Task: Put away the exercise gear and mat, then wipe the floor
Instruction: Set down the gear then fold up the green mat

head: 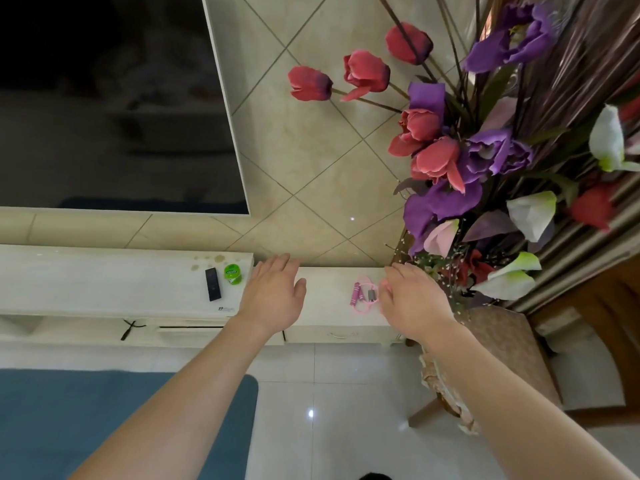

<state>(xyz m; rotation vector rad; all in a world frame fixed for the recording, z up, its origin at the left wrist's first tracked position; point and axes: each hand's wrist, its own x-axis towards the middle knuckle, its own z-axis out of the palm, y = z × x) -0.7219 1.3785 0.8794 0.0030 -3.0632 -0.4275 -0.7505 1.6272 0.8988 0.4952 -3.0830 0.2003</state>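
Observation:
A pink skipping rope lies coiled on top of a low white cabinet. My right hand hovers just to the right of it, fingers relaxed and holding nothing. Over the cabinet's left part hangs my left hand, fingers straight and empty. A blue exercise mat lies unrolled on the white tiled floor at the lower left.
A black remote and a green tub sit on the long white TV stand under a dark TV screen. A big bunch of artificial flowers crowds the right, above a covered side table.

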